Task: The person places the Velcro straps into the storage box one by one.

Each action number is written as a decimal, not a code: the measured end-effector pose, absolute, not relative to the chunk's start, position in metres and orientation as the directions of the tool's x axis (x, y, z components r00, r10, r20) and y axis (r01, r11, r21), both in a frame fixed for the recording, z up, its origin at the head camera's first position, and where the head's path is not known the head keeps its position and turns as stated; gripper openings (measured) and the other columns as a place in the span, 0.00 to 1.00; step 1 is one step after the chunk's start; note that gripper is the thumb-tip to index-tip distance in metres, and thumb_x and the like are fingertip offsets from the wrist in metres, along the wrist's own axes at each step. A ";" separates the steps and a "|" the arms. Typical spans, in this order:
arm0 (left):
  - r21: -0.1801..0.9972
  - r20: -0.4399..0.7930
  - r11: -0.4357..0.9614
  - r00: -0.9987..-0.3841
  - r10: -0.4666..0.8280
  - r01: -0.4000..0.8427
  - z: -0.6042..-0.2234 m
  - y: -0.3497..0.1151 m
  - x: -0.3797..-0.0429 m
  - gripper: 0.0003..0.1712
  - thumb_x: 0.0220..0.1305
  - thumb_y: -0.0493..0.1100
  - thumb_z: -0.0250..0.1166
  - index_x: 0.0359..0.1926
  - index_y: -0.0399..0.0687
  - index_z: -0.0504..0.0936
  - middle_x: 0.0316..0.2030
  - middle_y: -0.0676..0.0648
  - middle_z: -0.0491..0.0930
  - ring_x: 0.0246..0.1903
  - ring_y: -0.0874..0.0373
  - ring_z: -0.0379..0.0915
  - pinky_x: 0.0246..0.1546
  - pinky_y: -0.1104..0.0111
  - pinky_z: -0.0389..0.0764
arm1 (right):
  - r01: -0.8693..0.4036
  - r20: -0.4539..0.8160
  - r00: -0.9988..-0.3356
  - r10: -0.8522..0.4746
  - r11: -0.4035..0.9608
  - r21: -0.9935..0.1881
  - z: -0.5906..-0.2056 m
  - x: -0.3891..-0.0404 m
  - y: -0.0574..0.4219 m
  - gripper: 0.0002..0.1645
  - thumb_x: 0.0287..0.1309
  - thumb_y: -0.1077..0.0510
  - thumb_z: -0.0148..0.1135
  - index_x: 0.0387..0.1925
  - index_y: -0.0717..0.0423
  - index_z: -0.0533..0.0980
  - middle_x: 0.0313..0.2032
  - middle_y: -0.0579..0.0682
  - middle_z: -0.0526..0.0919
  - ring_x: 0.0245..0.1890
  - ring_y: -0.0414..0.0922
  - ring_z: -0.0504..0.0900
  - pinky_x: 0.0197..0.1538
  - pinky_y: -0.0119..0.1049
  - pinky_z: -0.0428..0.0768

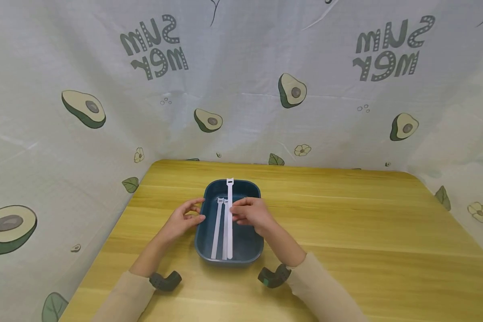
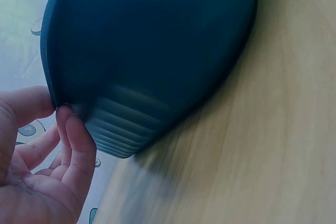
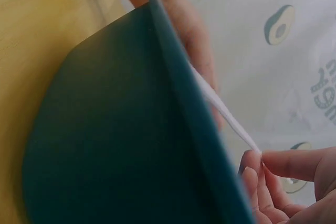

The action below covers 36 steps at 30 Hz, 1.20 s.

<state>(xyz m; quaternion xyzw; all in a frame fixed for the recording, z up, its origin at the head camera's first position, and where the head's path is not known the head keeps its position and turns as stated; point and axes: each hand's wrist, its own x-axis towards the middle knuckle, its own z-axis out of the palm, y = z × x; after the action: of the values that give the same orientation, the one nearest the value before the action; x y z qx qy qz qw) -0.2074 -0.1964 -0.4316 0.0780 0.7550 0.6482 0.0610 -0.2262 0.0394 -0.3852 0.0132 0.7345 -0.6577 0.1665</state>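
Observation:
A dark teal plastic basin (image 1: 245,248) sits on the table, with white hook-and-loop cable ties inside it. My left hand (image 1: 183,218) is at its left rim, and in the left wrist view the thumb and fingertips pinch that rim. My right hand (image 1: 253,214) reaches over the right side and pinches one white cable tie (image 1: 230,237) along its length. This tie stands lengthwise above the basin, its slotted head near the far rim. Two other cable ties (image 1: 217,229) lie to its left in the basin. The right wrist view shows the held tie (image 3: 231,119) edge-on above the rim.
The wood-grain table (image 1: 346,232) extends around the basin, farther to the right than to the left. A white curtain (image 1: 249,58) printed with avocados hangs behind and at both sides. Each wrist wears a dark camera mount (image 1: 166,281).

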 end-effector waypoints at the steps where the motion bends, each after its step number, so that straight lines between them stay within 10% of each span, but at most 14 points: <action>1: 0.988 0.008 0.150 -0.981 0.194 0.038 -0.431 -0.196 -0.207 0.33 0.63 0.36 0.67 0.67 0.38 0.67 0.43 0.40 0.70 0.26 0.52 0.70 0.37 0.72 0.79 | 0.240 -0.264 -0.943 -0.201 0.138 -0.961 -0.387 -0.227 0.038 0.08 0.60 0.65 0.65 0.39 0.67 0.80 0.29 0.53 0.83 0.23 0.41 0.82 0.31 0.31 0.82; 36: 0.983 0.032 0.170 -0.975 0.219 0.070 -0.430 -0.197 -0.206 0.31 0.65 0.33 0.63 0.67 0.34 0.65 0.44 0.35 0.70 0.25 0.52 0.69 0.37 0.73 0.79 | 0.237 -0.270 -0.963 0.001 0.484 -0.842 -0.410 -0.230 0.014 0.04 0.56 0.66 0.64 0.26 0.63 0.79 0.17 0.50 0.78 0.18 0.40 0.77 0.22 0.28 0.74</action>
<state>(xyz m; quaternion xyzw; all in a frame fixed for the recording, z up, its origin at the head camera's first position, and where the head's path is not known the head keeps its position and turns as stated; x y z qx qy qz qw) -0.2064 -0.1972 -0.4304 0.0950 0.7625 0.6373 0.0584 -0.2297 0.0144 -0.4101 0.0696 0.8535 -0.5029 0.1173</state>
